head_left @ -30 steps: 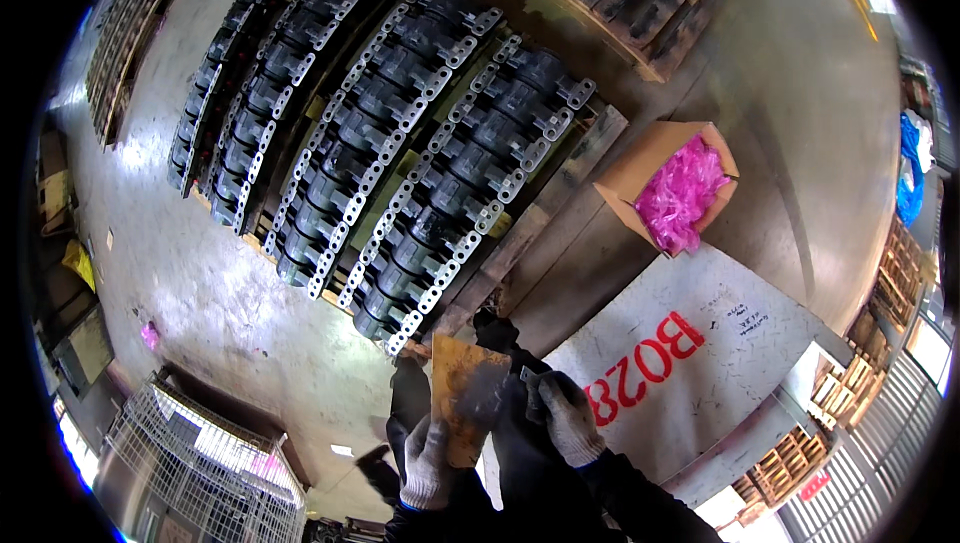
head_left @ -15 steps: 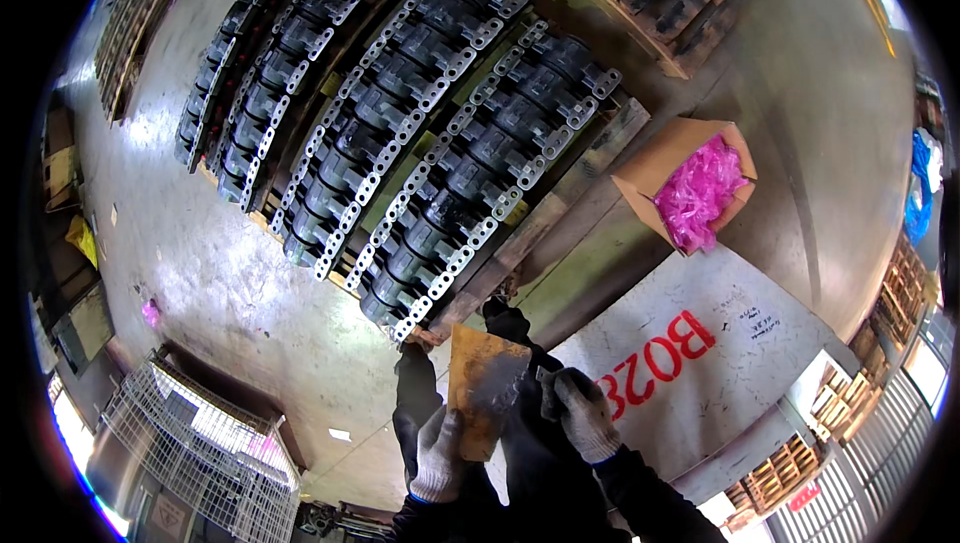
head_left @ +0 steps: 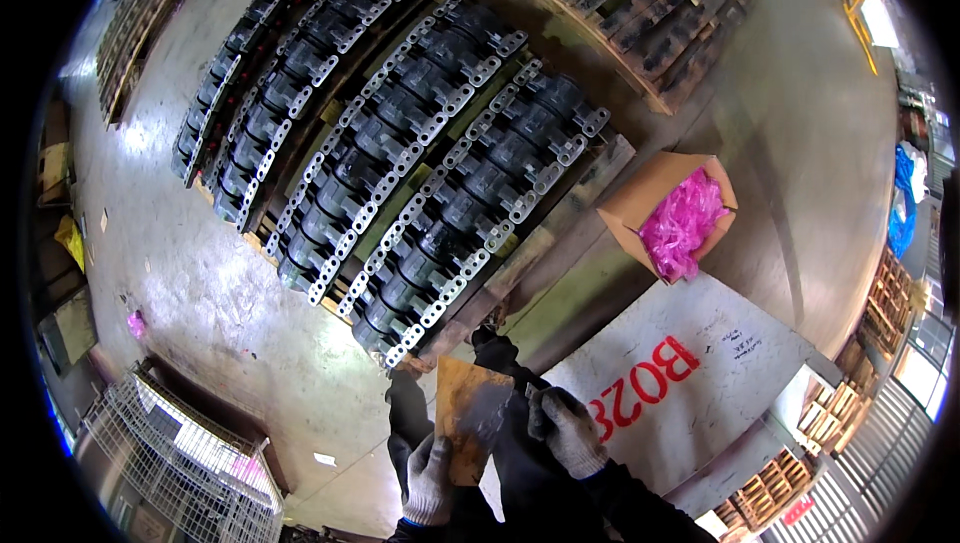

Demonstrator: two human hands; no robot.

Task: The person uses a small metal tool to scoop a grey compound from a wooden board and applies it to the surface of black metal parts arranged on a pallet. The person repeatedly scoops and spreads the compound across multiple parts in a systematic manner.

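Observation:
A flat brown board with a dark grey smear across its upper part is in my left hand. That hand wears a pale knit glove, and its thumb lies on the board's left edge. Just right of the board is my right hand, in a similar glove with dark fingertips. Its fingers are curled together, apart from the board; what they hold, if anything, I cannot make out. Beyond my hands, rows of black track-chain parts with holed metal links lie on a wooden pallet.
An open carton of pink plastic film stands at the right, beside a grey panel with red marking. A wire cage stands at lower left. Another wooden pallet lies at the far right.
The view has shifted, so the pallet and carton sit slightly lower and further left. My left hand still holds the board; my right hand stays close to it, its fingers still curled.

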